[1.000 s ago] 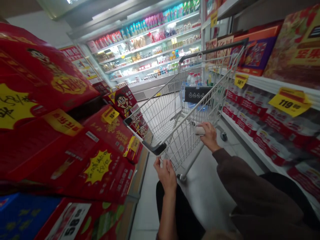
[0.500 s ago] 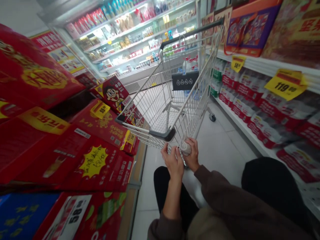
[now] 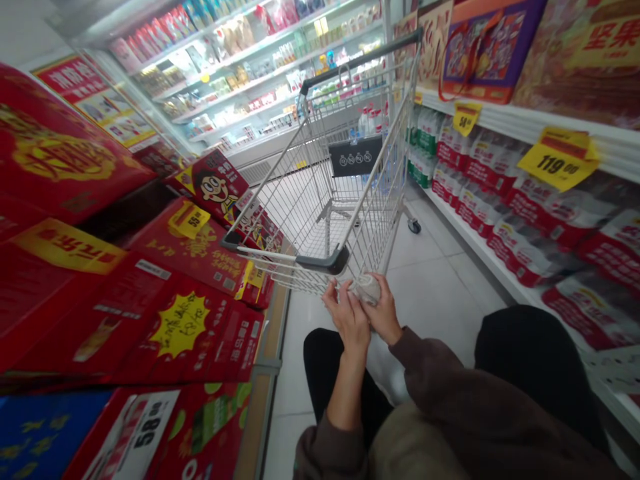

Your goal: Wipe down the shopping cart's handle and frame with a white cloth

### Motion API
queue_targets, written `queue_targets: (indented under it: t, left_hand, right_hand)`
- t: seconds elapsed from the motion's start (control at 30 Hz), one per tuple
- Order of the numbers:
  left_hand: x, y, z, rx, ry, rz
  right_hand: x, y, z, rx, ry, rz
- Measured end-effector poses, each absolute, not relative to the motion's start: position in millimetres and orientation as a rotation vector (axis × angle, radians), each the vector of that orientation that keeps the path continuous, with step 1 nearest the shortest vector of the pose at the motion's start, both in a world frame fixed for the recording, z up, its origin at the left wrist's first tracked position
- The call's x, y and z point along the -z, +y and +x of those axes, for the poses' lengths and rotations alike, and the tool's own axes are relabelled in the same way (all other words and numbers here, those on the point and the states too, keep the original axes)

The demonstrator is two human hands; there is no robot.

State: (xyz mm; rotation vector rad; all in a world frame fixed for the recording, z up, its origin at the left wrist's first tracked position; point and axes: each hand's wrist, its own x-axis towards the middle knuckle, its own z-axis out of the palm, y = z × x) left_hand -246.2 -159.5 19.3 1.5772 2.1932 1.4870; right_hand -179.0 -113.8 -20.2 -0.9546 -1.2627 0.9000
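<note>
My right hand (image 3: 384, 313) is closed around a greyish-white rolled cloth (image 3: 369, 288), low at the near corner of the shopping cart (image 3: 327, 261). Right beside it, my left hand (image 3: 349, 317) has its fingers bent and drawn together at the cart's lower wires. What those fingers pinch, if anything, is too small to make out. Both hands sit just below the cart's dark plastic corner, close together. The cart's wire basket holds nothing that I can see, and a dark sign plate (image 3: 356, 157) hangs at its handle end.
Stacked red gift boxes (image 3: 200, 333) with price tags border the left side. On the right, a white shelf (image 3: 505, 110) carries boxes above packs of bottles (image 3: 520, 247). A lit refrigerated case (image 3: 250, 73) stands behind the cart. My dark-clad knees (image 3: 530, 360) flank the hands.
The view has shifted slightly, so the cart and shelves appear further left. My left hand has moved closer against the rolled cloth, and the cloth has turned a little in my right hand.
</note>
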Motion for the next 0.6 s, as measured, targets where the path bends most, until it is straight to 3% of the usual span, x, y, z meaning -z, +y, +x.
queue_targets:
  t: [0.17,0.4,0.6]
  left_hand:
    - [-17,-167,-235,-1.665,1.967,1.558]
    - [-11,-173,-222,-1.663,1.660,1.522]
    - [-14,-175,-216,-1.566,1.655,1.547]
  right_hand:
    - [-7,-118,-166,-1.048,-1.091,-1.007]
    - [-15,-119,-145,-0.325,-1.349,-1.079]
    - [-3,-132,-126,0.052,-1.661,-1.103]
